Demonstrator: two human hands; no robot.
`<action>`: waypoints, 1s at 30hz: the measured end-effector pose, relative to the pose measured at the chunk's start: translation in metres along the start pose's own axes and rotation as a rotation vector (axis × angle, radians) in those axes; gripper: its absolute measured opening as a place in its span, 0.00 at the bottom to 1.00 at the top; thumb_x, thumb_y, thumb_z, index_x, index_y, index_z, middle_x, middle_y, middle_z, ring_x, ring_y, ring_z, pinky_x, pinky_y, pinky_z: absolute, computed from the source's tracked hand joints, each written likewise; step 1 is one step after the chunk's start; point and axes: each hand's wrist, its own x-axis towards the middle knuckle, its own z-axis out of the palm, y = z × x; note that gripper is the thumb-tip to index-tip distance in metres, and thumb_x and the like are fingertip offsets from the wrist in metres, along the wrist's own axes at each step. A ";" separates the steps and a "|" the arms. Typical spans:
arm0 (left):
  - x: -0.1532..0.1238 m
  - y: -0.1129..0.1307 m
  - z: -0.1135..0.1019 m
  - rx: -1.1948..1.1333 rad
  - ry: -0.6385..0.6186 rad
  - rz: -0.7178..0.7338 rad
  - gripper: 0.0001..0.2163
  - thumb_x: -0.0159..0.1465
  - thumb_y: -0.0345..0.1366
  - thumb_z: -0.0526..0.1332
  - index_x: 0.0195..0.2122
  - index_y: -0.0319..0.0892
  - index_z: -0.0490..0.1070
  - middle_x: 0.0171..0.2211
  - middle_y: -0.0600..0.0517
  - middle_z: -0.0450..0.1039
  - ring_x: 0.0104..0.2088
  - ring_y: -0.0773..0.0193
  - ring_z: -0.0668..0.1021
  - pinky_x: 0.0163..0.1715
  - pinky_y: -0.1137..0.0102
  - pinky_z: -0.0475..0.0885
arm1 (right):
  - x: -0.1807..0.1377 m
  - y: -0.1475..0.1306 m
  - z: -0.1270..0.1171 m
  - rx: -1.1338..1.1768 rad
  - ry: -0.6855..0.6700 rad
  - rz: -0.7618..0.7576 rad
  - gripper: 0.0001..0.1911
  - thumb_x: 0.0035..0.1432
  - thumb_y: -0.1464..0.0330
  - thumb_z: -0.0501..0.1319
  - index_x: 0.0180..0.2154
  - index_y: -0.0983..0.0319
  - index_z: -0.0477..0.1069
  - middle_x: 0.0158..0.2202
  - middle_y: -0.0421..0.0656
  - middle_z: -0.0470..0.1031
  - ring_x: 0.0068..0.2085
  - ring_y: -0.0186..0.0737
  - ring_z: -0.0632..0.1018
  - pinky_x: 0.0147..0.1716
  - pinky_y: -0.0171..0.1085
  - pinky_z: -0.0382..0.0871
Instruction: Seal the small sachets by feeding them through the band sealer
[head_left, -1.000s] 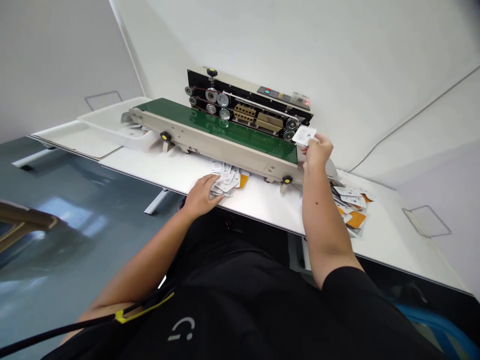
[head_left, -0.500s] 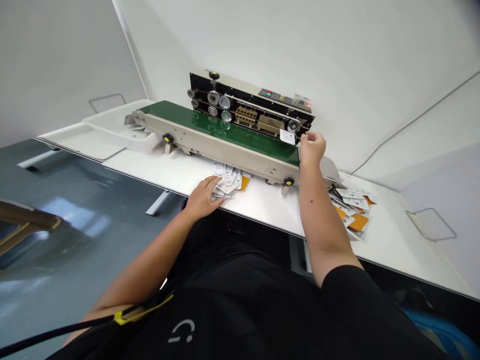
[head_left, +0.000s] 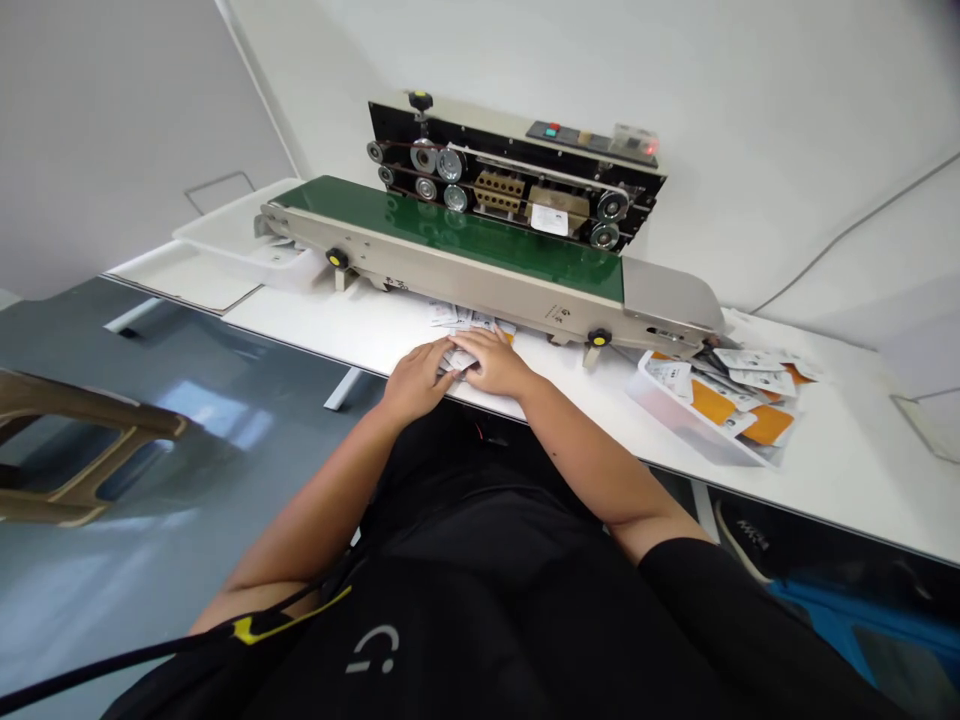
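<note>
A loose pile of small white and orange sachets (head_left: pixel 444 314) lies on the white table in front of the conveyor. My left hand (head_left: pixel 418 380) rests at the pile's left side, its fingers stretched over the sachets and its thumb apart. From the right, my right hand (head_left: pixel 495 362) reaches over the same pile, fingers extended and thumb spread. Part of a sachet shows between the two hands; the rest is covered by them. Farther back, a single white sachet (head_left: pixel 549 219) stands upright against the band sealing machine (head_left: pixel 510 170), above its green conveyor belt (head_left: pixel 450 240).
A translucent bin (head_left: pixel 682 415) heaped with white and orange sachets stands right of the conveyor. Another white bin (head_left: pixel 244 235) sits at the belt's left end. A brown stool (head_left: pixel 90 455) is on the floor at left. The table's front edge runs close to my body.
My right hand has left the sachet at the machine's right end and come down to the pile beside my left hand. That sachet has moved left along the machine.
</note>
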 end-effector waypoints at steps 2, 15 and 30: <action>0.000 0.001 0.000 -0.010 0.012 -0.038 0.29 0.73 0.49 0.57 0.71 0.42 0.61 0.68 0.42 0.69 0.68 0.46 0.72 0.69 0.52 0.66 | -0.002 0.006 -0.001 0.044 0.033 -0.007 0.37 0.56 0.72 0.61 0.67 0.53 0.70 0.69 0.44 0.71 0.73 0.56 0.65 0.75 0.66 0.39; 0.001 0.005 -0.001 0.021 -0.017 -0.077 0.31 0.73 0.50 0.57 0.72 0.38 0.58 0.70 0.38 0.66 0.68 0.45 0.71 0.69 0.52 0.66 | -0.006 0.006 -0.018 0.298 0.191 0.006 0.20 0.56 0.76 0.59 0.46 0.56 0.83 0.50 0.43 0.84 0.55 0.46 0.81 0.71 0.56 0.58; 0.000 0.002 0.001 0.029 -0.025 -0.064 0.31 0.72 0.48 0.58 0.73 0.40 0.57 0.71 0.40 0.65 0.69 0.45 0.69 0.69 0.51 0.65 | -0.001 0.022 -0.017 0.793 0.633 0.341 0.15 0.57 0.56 0.69 0.41 0.58 0.74 0.36 0.38 0.80 0.32 0.33 0.78 0.37 0.34 0.77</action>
